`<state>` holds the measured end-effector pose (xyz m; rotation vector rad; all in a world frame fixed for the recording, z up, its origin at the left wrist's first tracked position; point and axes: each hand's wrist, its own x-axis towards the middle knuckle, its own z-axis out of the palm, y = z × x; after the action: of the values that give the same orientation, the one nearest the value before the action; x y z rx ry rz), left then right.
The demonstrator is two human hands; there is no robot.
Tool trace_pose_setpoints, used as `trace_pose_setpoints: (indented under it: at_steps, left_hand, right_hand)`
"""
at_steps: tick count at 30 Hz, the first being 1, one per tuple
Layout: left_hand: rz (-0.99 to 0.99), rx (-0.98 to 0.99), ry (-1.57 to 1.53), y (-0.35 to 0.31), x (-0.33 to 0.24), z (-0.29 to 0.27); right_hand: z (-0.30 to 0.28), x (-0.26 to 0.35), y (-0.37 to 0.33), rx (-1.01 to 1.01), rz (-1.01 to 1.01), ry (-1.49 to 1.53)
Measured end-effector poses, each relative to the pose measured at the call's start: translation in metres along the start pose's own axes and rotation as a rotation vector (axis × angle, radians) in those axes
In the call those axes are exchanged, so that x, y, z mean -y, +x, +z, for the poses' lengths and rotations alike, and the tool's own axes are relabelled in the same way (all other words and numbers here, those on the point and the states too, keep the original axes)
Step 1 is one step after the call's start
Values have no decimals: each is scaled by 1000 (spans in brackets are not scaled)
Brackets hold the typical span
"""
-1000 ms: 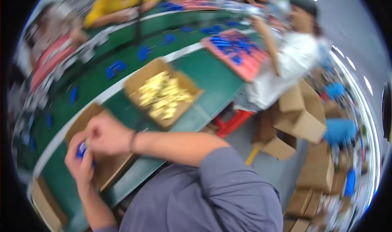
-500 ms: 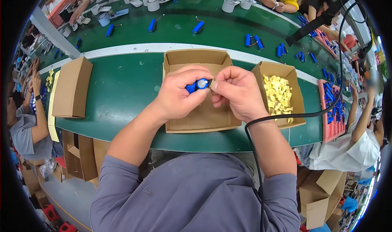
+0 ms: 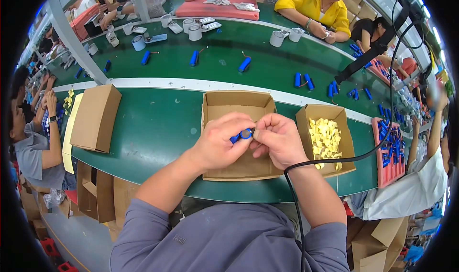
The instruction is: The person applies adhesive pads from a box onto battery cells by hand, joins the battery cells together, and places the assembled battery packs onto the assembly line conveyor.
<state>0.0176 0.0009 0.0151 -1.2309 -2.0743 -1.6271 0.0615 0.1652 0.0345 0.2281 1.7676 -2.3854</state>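
Observation:
My left hand (image 3: pixel 221 140) is closed round a blue battery pack (image 3: pixel 245 133) of what look like two cylindrical cells. One round grey cell end faces up between my thumb and fingers. My right hand (image 3: pixel 279 139) pinches at the edge of that cell end, thumb against forefinger; whatever is in the pinch is too small and hidden to name. Both hands are above an open shallow cardboard box (image 3: pixel 239 172), whose visible inside is bare cardboard.
Right of it stands a cardboard box (image 3: pixel 350 143) of yellow paper-like pieces (image 3: pixel 325 143). A black cable (image 3: pixel 356 158) crosses my right wrist. A pink tray (image 3: pixel 391 170) of blue batteries lies far right, a brown carton (image 3: pixel 95 119) left. Beyond the white rail (image 3: pixel 167 83), batteries and white cups rest on the green surface.
The whole view has shifted, so the bench sits lower in the picture. The cell end, which had a pale shiny patch, now looks plain grey. Both hands keep their hold.

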Motion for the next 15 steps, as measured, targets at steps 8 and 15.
trace_pose_setpoints:
  at_steps: [8, 15]
  left_hand:
    - [-1, 29, -62, 5, 8, -3]
    - [-40, 70, -109, 2, 8, -4]
  right_hand:
    - [-4, 0, 6, 45, 3, 3]
    - [-7, -1, 4, 97, 5, 50]
